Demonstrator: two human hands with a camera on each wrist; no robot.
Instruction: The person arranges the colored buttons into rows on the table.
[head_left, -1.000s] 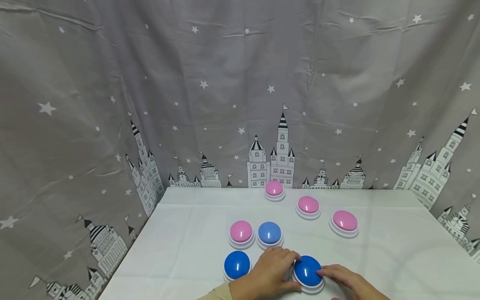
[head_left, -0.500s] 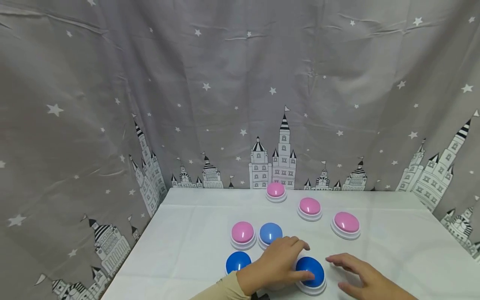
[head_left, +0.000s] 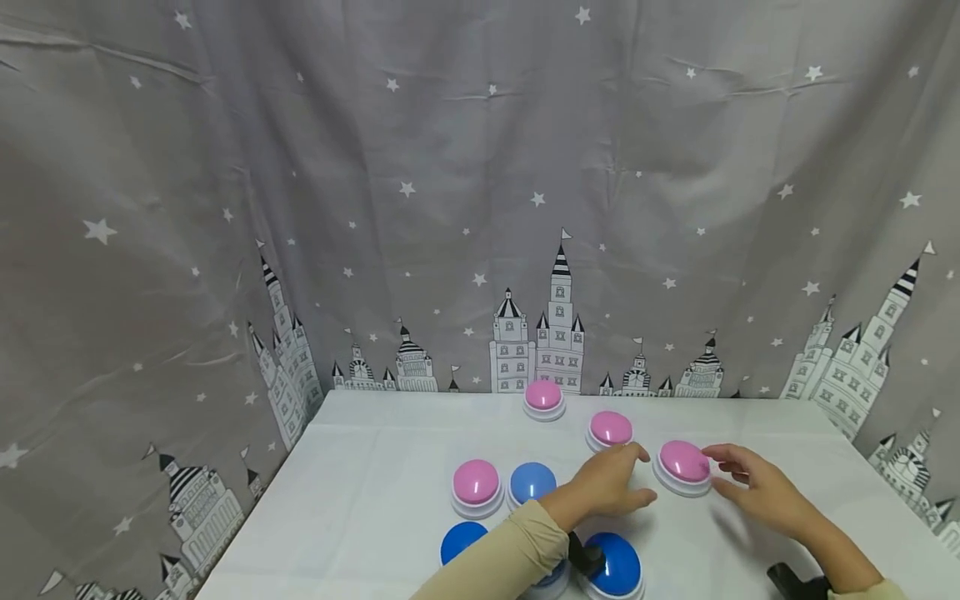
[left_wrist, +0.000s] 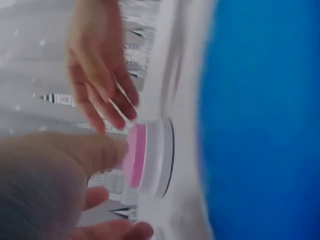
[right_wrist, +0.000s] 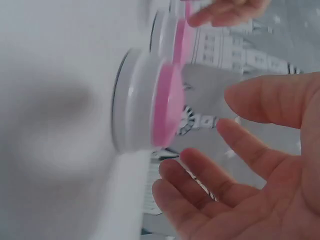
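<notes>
A pink push button (head_left: pixel 684 462) with a domed top and white round base sits on the table's right side, between both hands. My right hand (head_left: pixel 761 492) is at its right edge, fingers spread and loosely bent. Left of it is my left hand (head_left: pixel 611 483), thumb and fingers apart, with nothing between them. Another pink push button (head_left: pixel 611 429) stands just behind the left hand. In the right wrist view, the right hand's fingers (right_wrist: pixel 240 150) stand apart near the nearest pink button's dome (right_wrist: pixel 170 107). A dark blue push button (head_left: pixel 617 567) stands near the front, partly covered by a black wrist strap.
More buttons stand on the white table (head_left: pixel 375 450): a far pink one (head_left: pixel 543 394), a left pink one (head_left: pixel 476 482), a lighter blue one (head_left: pixel 532 482) and a dark blue one (head_left: pixel 461 540). The left sleeve (head_left: pixel 502 550) hides part of another blue one. A grey castle-print curtain (head_left: pixel 420 250) hangs behind.
Both hands have left the front dark blue button and moved forward and right to the right-hand pink button. Another blue button now shows beneath the left sleeve.
</notes>
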